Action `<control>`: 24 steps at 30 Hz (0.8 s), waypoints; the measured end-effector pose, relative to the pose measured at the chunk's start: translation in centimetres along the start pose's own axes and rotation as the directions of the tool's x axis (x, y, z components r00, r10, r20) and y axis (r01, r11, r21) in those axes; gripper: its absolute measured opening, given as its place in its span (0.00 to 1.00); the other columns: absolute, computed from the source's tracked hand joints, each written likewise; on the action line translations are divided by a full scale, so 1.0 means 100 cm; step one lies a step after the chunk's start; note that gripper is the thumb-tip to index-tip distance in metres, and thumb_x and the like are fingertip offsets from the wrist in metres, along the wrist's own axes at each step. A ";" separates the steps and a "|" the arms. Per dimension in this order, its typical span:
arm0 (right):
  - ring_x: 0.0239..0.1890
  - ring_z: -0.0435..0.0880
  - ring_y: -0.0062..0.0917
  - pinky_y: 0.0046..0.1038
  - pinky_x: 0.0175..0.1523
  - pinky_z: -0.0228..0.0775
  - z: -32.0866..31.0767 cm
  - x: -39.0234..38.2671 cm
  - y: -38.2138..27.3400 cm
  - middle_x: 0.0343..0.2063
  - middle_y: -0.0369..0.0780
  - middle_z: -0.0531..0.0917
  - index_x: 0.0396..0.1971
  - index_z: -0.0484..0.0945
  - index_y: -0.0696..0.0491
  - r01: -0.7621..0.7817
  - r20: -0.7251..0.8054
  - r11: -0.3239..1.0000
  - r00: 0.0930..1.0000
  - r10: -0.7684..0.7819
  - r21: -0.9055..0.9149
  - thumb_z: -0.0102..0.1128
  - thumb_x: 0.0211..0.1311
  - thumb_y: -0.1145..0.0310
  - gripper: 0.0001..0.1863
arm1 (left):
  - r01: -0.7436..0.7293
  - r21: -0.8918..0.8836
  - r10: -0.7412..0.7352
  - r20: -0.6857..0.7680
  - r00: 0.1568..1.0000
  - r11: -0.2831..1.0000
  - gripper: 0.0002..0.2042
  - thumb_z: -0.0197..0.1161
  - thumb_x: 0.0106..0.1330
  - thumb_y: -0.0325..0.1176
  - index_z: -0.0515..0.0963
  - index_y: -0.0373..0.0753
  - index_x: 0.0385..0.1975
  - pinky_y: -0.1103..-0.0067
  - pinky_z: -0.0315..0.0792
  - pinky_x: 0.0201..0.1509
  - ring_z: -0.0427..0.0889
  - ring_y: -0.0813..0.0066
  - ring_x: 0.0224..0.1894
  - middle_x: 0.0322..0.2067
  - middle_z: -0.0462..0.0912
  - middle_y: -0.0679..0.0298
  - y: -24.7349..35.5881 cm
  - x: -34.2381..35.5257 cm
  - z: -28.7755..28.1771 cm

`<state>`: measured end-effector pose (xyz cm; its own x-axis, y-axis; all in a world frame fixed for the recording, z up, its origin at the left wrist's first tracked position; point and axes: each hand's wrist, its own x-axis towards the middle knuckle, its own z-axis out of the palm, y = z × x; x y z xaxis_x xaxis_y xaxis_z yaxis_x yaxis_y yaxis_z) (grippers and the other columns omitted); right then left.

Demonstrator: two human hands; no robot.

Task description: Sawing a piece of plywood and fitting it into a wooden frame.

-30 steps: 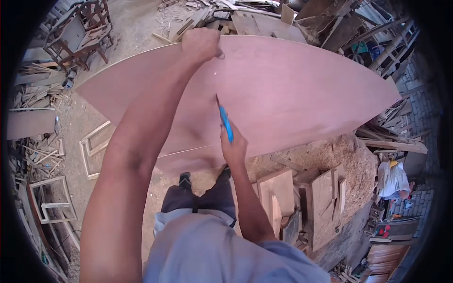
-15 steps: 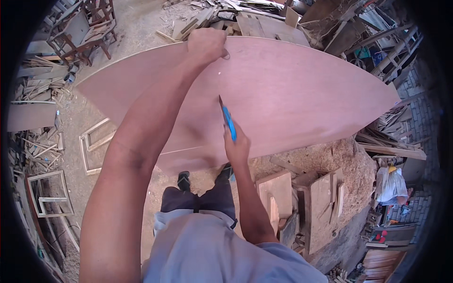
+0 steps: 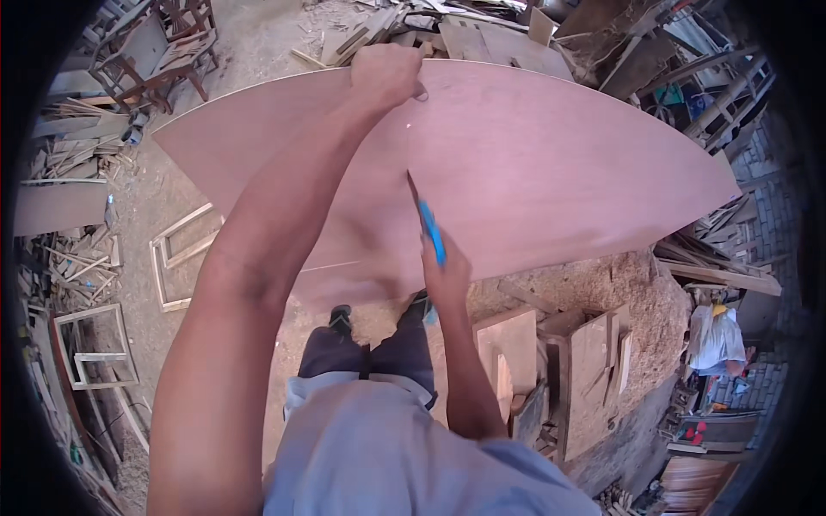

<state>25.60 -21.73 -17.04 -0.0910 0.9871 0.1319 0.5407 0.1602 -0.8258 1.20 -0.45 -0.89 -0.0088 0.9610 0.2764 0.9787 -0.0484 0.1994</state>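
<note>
A large pinkish plywood sheet (image 3: 533, 155) with a curved far edge and a pointed right end stands before me. My left hand (image 3: 387, 73) is closed over its far edge near the middle. In my right hand (image 3: 446, 273) is a blue-handled utility knife (image 3: 433, 232), gripped with the fingers wrapped round the handle. Its narrow dark blade points away from me across the sheet's face; whether the tip touches the wood I cannot tell. A thin pale line runs along the sheet's near left part, partly behind my left forearm.
A sawdust heap (image 3: 594, 288) and upright board pieces (image 3: 594, 378) lie at the right. Wooden frames (image 3: 163, 267) rest on the floor at the left. A carved wooden chair (image 3: 155, 60) stands far left, with scrap wood (image 3: 370, 39) beyond the sheet.
The whole view has shifted slightly. My right hand and the knife have moved a little to the right and toward me. My left hand keeps its hold on the sheet's edge.
</note>
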 end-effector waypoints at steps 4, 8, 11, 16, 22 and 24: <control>0.46 0.93 0.37 0.37 0.52 0.84 -0.066 -0.111 -0.012 0.46 0.53 0.91 0.61 0.83 0.60 -0.126 -0.014 0.989 0.992 0.125 -0.078 0.62 0.75 0.69 0.19 | 0.013 0.024 -0.014 0.049 0.999 1.000 0.24 0.81 0.55 0.56 0.89 0.43 0.41 0.61 0.83 0.49 0.92 0.55 0.45 0.38 0.93 0.57 0.003 0.002 -0.002; 0.40 0.94 0.41 0.39 0.48 0.84 -0.021 -0.050 0.004 0.38 0.53 0.91 0.60 0.84 0.59 -0.020 -0.076 0.999 0.997 0.018 -0.026 0.62 0.75 0.66 0.19 | 0.029 0.052 -0.033 0.088 0.996 0.998 0.24 0.81 0.54 0.56 0.89 0.42 0.39 0.61 0.83 0.49 0.92 0.56 0.45 0.38 0.92 0.55 0.006 -0.004 -0.002; 0.38 0.92 0.50 0.43 0.44 0.83 0.029 0.030 0.026 0.36 0.54 0.89 0.59 0.85 0.55 0.007 -0.074 0.996 0.997 -0.014 -0.092 0.64 0.74 0.65 0.18 | 0.013 0.011 -0.013 0.036 0.999 1.000 0.25 0.82 0.54 0.55 0.88 0.42 0.44 0.61 0.83 0.49 0.92 0.55 0.44 0.36 0.92 0.55 0.007 -0.008 0.001; 0.37 0.91 0.51 0.46 0.42 0.82 0.028 0.015 0.039 0.36 0.54 0.89 0.59 0.85 0.53 0.001 -0.069 0.993 0.998 -0.009 -0.116 0.64 0.72 0.66 0.18 | -0.046 -0.004 0.046 -0.091 0.995 0.999 0.28 0.80 0.57 0.51 0.82 0.42 0.53 0.61 0.82 0.52 0.90 0.54 0.50 0.44 0.90 0.54 0.009 -0.026 -0.004; 0.34 0.91 0.51 0.47 0.40 0.82 0.033 -0.006 0.057 0.33 0.54 0.88 0.64 0.81 0.53 0.055 -0.112 0.998 0.992 -0.051 0.037 0.64 0.73 0.66 0.22 | -0.465 0.408 0.614 -0.414 0.672 0.785 0.25 0.68 0.65 0.41 0.79 0.38 0.61 0.62 0.65 0.78 0.74 0.57 0.69 0.62 0.77 0.55 -0.003 -0.086 0.045; 0.36 0.91 0.52 0.47 0.42 0.82 0.036 -0.009 0.064 0.35 0.54 0.89 0.65 0.79 0.53 0.018 -0.054 0.999 0.998 -0.016 0.033 0.65 0.73 0.66 0.23 | -0.586 0.502 0.765 -0.310 0.565 0.636 0.23 0.64 0.67 0.39 0.79 0.37 0.61 0.61 0.60 0.82 0.70 0.56 0.71 0.63 0.75 0.56 -0.001 -0.108 0.071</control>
<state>26.15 -21.63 -24.36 -0.0542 0.9831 0.1746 0.5108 0.1776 -0.8412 2.66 -8.88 -10.53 0.6802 0.4213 0.5999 0.7305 -0.4575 -0.5071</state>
